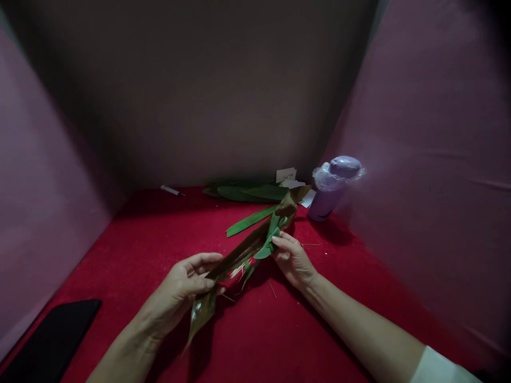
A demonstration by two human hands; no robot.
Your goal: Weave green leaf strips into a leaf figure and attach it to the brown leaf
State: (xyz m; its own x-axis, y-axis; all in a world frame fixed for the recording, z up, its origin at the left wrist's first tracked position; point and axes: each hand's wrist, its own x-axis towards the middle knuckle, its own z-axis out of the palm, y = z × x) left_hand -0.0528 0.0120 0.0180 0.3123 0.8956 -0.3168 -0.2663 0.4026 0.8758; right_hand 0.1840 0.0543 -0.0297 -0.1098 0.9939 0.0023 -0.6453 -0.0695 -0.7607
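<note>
A long brownish-green leaf strip (243, 252) stretches between both hands above the red cloth (159, 234). My left hand (183, 287) pinches its lower end, and the tail hangs down below the fingers. My right hand (291, 258) grips the strip further up, where narrow green leaf pieces are folded around it. The strip's far end curls up brown near the bottle. A few thin pale sticks show under the leaf between the hands.
More green leaves (247, 192) lie at the back of the cloth, with white paper slips (286, 175) beside them. A lilac bottle (333, 186) with plastic wrap on its top stands at the back right. A pen (171, 190) lies back left. A black flat object (51, 340) sits front left.
</note>
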